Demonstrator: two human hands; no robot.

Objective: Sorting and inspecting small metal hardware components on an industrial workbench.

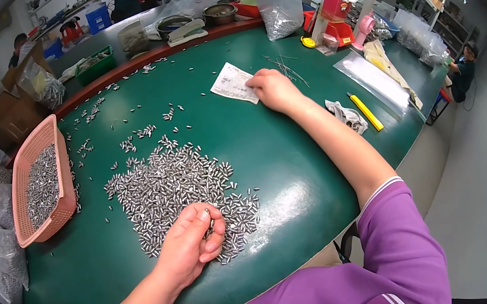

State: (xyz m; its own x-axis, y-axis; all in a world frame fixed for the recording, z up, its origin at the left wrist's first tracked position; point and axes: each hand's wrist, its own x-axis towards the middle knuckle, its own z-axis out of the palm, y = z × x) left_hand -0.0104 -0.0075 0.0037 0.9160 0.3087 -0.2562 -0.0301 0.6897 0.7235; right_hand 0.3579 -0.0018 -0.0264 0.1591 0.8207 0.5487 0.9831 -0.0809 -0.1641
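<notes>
Silvery metal pins [178,185] lie heaped under the left hand's fingers [208,232] on a dark green table [284,164]. By the right hand's fingers [258,85] lies a white, dark-printed paper slip [231,83]. The sleeves [399,235] are purple, white-striped.

**Around the green table**

At nine o'clock we saw a pink basket [61,176] filled with metal pieces. A yellow utility knife [366,111] lay at three o'clock beside a crumpled white cloth [345,115]. Toward twelve stood a clear plastic bag [278,7] and two metal bowls [219,13].
</notes>
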